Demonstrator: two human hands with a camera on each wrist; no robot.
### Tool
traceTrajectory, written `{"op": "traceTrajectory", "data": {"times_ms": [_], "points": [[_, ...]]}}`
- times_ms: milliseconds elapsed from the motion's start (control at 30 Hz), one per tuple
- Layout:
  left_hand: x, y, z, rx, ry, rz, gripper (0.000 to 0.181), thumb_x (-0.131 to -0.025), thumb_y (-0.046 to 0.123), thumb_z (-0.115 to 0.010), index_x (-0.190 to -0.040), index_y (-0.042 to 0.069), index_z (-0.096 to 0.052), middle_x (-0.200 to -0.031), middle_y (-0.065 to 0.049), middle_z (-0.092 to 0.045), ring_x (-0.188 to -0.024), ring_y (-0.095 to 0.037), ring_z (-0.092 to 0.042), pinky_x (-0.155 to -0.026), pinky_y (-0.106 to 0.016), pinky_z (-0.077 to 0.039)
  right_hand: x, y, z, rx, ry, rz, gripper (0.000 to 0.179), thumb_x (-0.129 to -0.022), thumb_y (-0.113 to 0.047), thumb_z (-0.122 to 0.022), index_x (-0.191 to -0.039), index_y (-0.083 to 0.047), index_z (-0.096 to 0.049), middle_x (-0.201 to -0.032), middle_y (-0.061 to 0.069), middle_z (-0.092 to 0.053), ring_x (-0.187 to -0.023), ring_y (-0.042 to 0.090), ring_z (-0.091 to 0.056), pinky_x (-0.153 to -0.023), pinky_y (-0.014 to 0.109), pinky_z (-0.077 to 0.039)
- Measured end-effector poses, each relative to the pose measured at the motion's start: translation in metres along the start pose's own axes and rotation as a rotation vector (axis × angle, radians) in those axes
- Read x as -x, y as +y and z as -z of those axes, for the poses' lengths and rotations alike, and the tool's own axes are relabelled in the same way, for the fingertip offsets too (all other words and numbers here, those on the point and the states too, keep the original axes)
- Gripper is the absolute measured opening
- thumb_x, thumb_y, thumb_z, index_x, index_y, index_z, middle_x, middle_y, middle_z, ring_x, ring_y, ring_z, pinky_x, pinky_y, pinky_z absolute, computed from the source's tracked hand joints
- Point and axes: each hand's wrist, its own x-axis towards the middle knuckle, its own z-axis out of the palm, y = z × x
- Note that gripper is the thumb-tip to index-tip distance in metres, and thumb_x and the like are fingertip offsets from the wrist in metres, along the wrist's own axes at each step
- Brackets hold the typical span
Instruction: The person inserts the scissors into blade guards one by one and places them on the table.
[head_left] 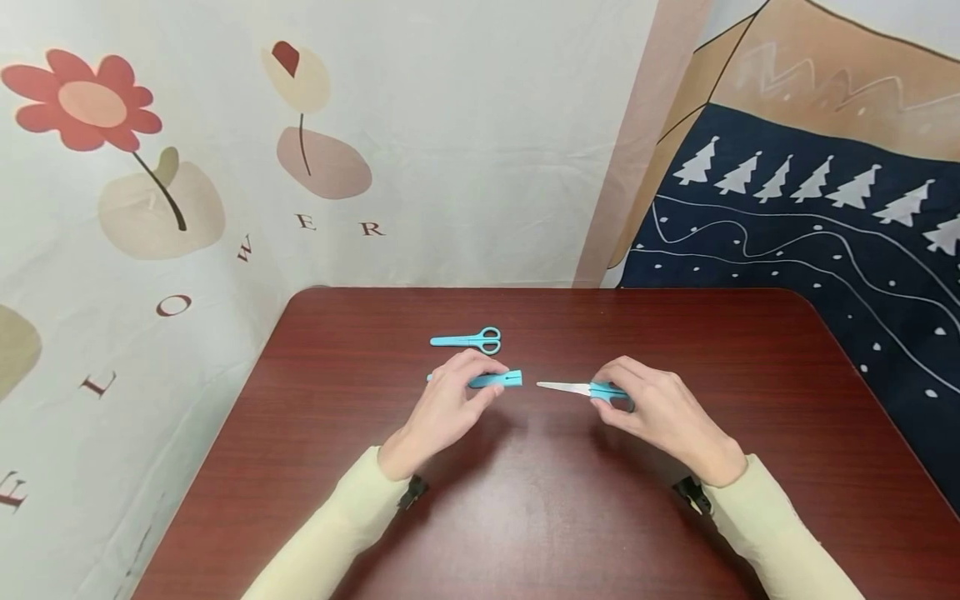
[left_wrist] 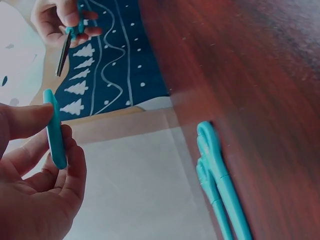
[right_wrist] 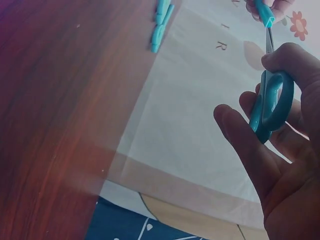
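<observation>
My left hand (head_left: 452, 402) pinches a light-blue scissors sheath (head_left: 512, 379) between thumb and fingers, its slotted open end facing right. Opposite it, my right hand (head_left: 660, 408) holds a pair of scissors (head_left: 600, 390) by the blue handles, with the bare metal blades closed and pointing left. A short gap separates the blade tip from the sheath's mouth in the head view. In the left wrist view the sheath (left_wrist: 56, 132) stands between thumb and fingers. The right wrist view shows the handle loops (right_wrist: 277, 102) within the right hand's fingers.
A second pair of light-blue scissors (head_left: 467, 340), its blades covered by a sheath, lies on the table just beyond the left hand. The dark red-brown wooden table (head_left: 525, 517) ends at a printed cloth backdrop (head_left: 465, 208).
</observation>
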Motion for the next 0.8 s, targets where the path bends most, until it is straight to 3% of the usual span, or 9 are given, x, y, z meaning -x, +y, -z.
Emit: {"op": "traceTrajectory", "data": {"times_ms": [200,433,633,800], "points": [[0.005,0.004,0.006,0.018,0.030,-0.017,0.022,-0.089,0.001,-0.078,-0.109,0.010,-0.077,-0.107,0.004,-0.069,-0.102,-0.014,-0.066,-0.079,-0.024,-0.059,-0.005,-0.006,0.000,-0.015,0.042,0.035,0.028,-0.079,-0.010,-0.083,-0.104,-0.015,-0.070,-0.101,-0.007,-0.066,-0.074,0.005,-0.060,-0.064,0.024,-0.055],[0.009,0.008,0.009,-0.001,0.045,-0.021,0.022,-0.089,0.002,-0.079,-0.109,0.010,-0.077,-0.104,0.004,-0.067,-0.097,-0.012,-0.064,-0.074,-0.025,-0.059,-0.010,-0.012,0.000,-0.034,0.084,0.078,0.030,-0.078,-0.009,-0.082,-0.106,-0.013,-0.072,-0.102,-0.006,-0.068,-0.074,0.007,-0.062,-0.065,0.024,-0.056],[0.011,0.010,0.009,-0.012,0.058,-0.042,0.022,-0.088,0.002,-0.080,-0.109,0.010,-0.078,-0.104,0.004,-0.068,-0.095,-0.014,-0.063,-0.068,-0.029,-0.058,-0.011,-0.016,-0.002,-0.051,0.081,0.086,0.026,-0.081,-0.012,-0.080,-0.106,-0.013,-0.073,-0.102,-0.005,-0.068,-0.073,0.009,-0.064,-0.063,0.024,-0.055],[0.012,0.010,0.008,-0.004,0.056,-0.061,0.024,-0.087,0.001,-0.081,-0.109,0.009,-0.078,-0.106,0.001,-0.068,-0.099,-0.018,-0.065,-0.071,-0.024,-0.059,-0.013,-0.016,-0.004,-0.046,0.080,0.096,0.026,-0.081,-0.013,-0.080,-0.106,-0.014,-0.073,-0.102,-0.006,-0.068,-0.074,0.006,-0.063,-0.063,0.024,-0.055]]}}
